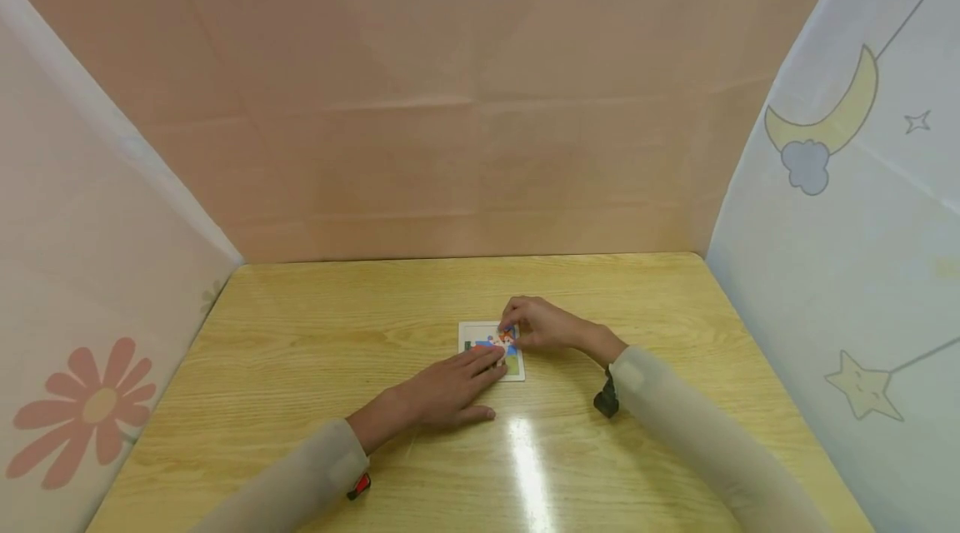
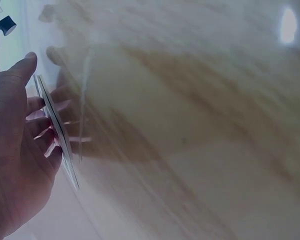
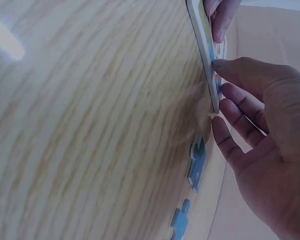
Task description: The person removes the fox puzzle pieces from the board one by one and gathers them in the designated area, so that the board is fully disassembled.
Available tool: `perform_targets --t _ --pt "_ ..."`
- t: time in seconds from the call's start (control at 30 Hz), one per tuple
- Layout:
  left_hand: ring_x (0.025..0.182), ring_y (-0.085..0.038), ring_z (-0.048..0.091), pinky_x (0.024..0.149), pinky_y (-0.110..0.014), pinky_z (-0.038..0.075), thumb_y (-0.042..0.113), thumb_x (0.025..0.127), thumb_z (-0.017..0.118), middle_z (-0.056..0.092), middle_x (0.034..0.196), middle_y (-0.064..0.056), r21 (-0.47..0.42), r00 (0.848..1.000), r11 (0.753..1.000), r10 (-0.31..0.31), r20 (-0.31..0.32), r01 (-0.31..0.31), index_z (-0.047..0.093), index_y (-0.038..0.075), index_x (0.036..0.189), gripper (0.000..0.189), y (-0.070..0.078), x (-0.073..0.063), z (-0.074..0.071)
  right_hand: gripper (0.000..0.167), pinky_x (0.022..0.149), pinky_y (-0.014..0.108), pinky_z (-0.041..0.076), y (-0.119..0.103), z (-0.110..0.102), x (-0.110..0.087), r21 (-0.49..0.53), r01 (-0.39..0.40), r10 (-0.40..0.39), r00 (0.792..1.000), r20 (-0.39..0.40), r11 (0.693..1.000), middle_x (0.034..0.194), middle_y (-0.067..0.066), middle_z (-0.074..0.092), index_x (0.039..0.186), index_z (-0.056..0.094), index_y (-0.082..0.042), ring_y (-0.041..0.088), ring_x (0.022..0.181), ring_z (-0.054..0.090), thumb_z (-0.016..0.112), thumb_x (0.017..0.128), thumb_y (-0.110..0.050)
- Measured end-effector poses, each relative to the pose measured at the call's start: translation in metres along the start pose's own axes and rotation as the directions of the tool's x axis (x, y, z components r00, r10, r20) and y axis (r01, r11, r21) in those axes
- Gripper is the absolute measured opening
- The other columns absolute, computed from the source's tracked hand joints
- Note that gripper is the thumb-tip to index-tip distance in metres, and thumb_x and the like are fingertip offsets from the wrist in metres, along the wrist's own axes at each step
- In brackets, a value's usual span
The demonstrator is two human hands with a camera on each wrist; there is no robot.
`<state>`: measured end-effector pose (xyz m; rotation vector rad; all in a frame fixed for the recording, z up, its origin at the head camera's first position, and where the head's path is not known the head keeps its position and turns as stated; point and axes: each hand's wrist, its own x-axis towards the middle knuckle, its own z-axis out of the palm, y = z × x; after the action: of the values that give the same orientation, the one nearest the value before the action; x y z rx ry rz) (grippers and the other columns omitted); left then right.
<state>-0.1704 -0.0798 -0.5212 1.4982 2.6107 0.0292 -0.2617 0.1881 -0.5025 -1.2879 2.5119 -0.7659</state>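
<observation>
While I watched from afar, the left hand (image 1: 456, 390) lay across the framed puzzle (image 1: 521, 370) on the table (image 1: 360, 308), its fingers extended and ungrasping. At the far right corner, the right hand (image 1: 553, 326) set its thumb on the puzzle; I couldn't tell whether it pinched anything. Two loose blue pieces (image 3: 197, 166) lay near it.

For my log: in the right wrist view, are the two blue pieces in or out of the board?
Out: both pieces lie on the table, visibly apart from the board.
</observation>
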Motion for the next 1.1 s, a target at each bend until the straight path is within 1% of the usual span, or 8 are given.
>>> perform_targets --t 0.2,0.37,0.6,0.9,1.1 --pt "0.164 -0.025 0.015 0.13 -0.041 0.026 0.058 0.111 0.04 0.015 0.178 -0.008 -0.017 1.0 1.0 -0.004 0.006 0.004 0.024 0.014 0.17 0.075 -0.0002 -0.0004 -0.0004 0.027 0.103 0.042 0.054 0.0003 0.0 0.0014 0.016 0.005 -0.005 1.0 0.01 1.0 0.118 0.005 0.066 0.118 0.08 -0.005 0.021 0.112 0.062 0.082 0.091 -0.004" --pt "0.164 -0.026 0.015 0.131 -0.041 0.025 0.058 0.111 0.04 0.016 0.178 -0.009 -0.013 1.0 1.0 0.001 0.004 -0.001 0.025 0.013 0.17 0.075 -0.0003 -0.0007 -0.0026 0.025 0.1 0.041 0.054 0.0 0.0001 0.0021 0.017 0.013 -0.013 1.0 0.011 1.0 0.117 0.006 0.065 0.116 0.08 -0.006 0.022 0.111 0.06 0.082 0.091 -0.002" --pt "0.163 -0.028 0.017 0.13 -0.041 0.026 0.058 0.111 0.041 0.018 0.177 -0.01 -0.021 1.0 1.0 0.009 0.006 -0.009 0.027 0.011 0.169 0.075 0.0008 -0.0014 -0.0056 0.023 0.101 0.041 0.054 -0.0027 0.001 0.001 0.026 0.021 -0.021 1.0 0.017 0.999 0.118 0.008 0.064 0.116 0.08 -0.004 0.023 0.112 0.06 0.08 0.093 -0.001" --pt "0.164 -0.027 0.016 0.13 -0.041 0.025 0.057 0.111 0.043 0.018 0.177 -0.01 -0.028 1.0 1.0 0.005 0.014 -0.005 0.027 0.011 0.169 0.076 0.0013 -0.0008 -0.0067 0.023 0.104 0.041 0.053 -0.0001 0.0034 0.0017 0.06 -0.02 0.018 0.999 0.029 0.998 0.12 0.005 0.062 0.115 0.079 -0.006 0.022 0.115 0.059 0.08 0.093 -0.001" --pt "0.163 -0.028 0.018 0.13 -0.042 0.027 0.057 0.11 0.044 0.019 0.177 -0.011 -0.036 1.0 0.999 0.009 0.007 -0.009 0.029 0.011 0.168 0.076 0.0012 -0.0002 -0.0075 0.023 0.104 0.042 0.053 0.0014 0.0027 0.0024 0.078 -0.018 0.015 0.999 0.031 0.997 0.12 0.006 0.062 0.114 0.079 -0.006 0.023 0.114 0.059 0.079 0.092 0.0"
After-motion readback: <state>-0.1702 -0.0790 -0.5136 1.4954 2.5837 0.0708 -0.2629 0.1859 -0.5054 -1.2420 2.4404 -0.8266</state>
